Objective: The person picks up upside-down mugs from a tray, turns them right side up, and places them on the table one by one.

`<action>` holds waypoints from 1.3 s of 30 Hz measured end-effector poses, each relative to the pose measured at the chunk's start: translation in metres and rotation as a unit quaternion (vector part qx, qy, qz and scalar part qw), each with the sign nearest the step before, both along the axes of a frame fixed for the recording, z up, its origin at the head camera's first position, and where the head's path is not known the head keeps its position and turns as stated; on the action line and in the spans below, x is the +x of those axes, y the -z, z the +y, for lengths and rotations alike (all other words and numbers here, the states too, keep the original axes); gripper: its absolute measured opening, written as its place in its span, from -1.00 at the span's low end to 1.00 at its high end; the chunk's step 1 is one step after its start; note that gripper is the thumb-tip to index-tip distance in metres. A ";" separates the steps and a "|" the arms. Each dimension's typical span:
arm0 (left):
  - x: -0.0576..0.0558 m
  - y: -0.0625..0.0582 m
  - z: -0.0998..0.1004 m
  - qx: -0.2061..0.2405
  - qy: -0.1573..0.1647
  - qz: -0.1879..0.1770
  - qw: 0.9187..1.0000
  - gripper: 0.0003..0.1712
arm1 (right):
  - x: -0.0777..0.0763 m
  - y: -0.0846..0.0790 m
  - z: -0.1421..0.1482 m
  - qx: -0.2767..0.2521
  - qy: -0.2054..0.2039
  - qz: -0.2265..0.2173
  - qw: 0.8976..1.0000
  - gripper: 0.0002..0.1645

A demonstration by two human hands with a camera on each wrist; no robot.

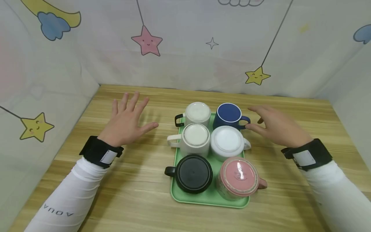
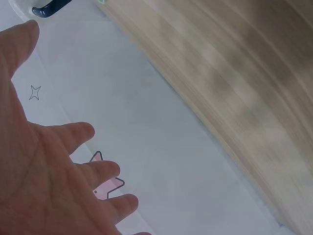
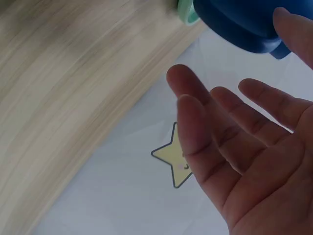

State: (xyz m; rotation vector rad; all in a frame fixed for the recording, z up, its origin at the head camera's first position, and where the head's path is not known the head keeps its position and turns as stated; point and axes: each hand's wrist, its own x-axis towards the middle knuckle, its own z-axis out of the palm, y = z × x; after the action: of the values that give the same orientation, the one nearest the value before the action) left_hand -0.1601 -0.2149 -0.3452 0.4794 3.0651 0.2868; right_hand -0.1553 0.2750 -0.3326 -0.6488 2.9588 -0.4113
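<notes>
Several upturned mugs stand on a green tray. At the back right of it is a dark blue mug, its handle pointing right. My right hand is beside that handle; the thumb tip is at the handle or just short of it, and the other fingers are apart from the mug. My left hand is spread over the table, left of the tray, holding nothing. Nearest to it are a white mug with a black handle and a ribbed cream mug.
A white mug stands in the tray's middle row on the right. At the front are a black mug and a pink mug. Handles overhang the tray's sides. A printed cloth borders the wooden table at the back and sides.
</notes>
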 end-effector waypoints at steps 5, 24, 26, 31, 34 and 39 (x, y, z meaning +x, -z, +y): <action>-0.002 0.001 0.001 -0.002 0.005 0.006 1.000 0.18 | -0.007 0.002 -0.011 -0.004 -0.029 0.011 1.000 -0.28; -0.002 -0.001 0.005 -0.005 0.004 0.004 1.000 0.18 | -0.017 0.013 -0.018 -0.082 -0.072 0.033 0.993 -0.90; -0.001 -0.003 0.006 -0.004 0.005 0.007 1.000 0.17 | -0.017 0.014 -0.017 -0.085 -0.071 0.038 0.993 -0.93; -0.001 -0.006 0.006 -0.003 0.006 0.015 1.000 0.17 | -0.017 0.015 -0.017 -0.088 -0.076 0.058 0.992 -0.94; -0.001 -0.008 0.006 -0.002 0.007 0.020 1.000 0.17 | -0.017 0.010 -0.017 -0.089 -0.075 0.067 0.991 -0.89; -0.003 -0.010 0.008 0.001 0.012 0.033 0.999 0.17 | -0.017 -0.003 -0.015 -0.097 -0.052 0.061 0.992 -0.81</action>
State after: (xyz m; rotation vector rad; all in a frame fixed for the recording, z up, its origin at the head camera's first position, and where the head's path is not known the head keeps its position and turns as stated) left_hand -0.1632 -0.2066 -0.3348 0.5354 3.1216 0.2789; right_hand -0.1721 0.2600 -0.3297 -0.8731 3.0053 -0.6805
